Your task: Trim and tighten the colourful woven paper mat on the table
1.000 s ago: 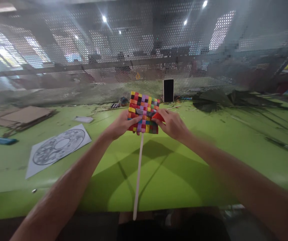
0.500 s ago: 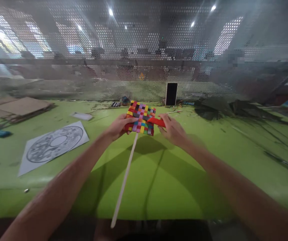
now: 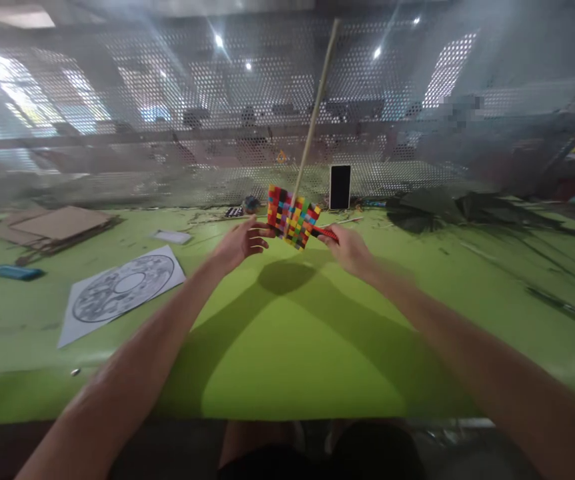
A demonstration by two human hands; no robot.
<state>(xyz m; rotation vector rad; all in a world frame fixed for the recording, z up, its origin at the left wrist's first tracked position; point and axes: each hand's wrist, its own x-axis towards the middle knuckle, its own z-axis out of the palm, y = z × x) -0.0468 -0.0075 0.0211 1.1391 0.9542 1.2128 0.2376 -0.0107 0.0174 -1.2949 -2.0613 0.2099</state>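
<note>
A small woven mat of many-coloured squares (image 3: 292,217) is held up above the green table (image 3: 307,347). A long pale strip (image 3: 315,110) rises from it, pointing up and away. My left hand (image 3: 241,243) pinches the mat's left edge with thumb and fingers. On the right, my right hand (image 3: 348,248) grips a red-handled tool (image 3: 325,233) whose tip meets the mat's right edge. Whether the tool is scissors or a cutter cannot be told.
A printed sheet with a round pattern (image 3: 120,293) lies at the left. Cardboard pieces (image 3: 52,227) and a blue object (image 3: 15,272) sit farther left. A dark phone (image 3: 339,187) leans on the perforated screen at the back. Dark leaves (image 3: 447,203) lie at the right.
The mat has been flipped over, so the long pale strip that hung toward me now points up and away. My left hand's hold moved to the mat's left edge.
</note>
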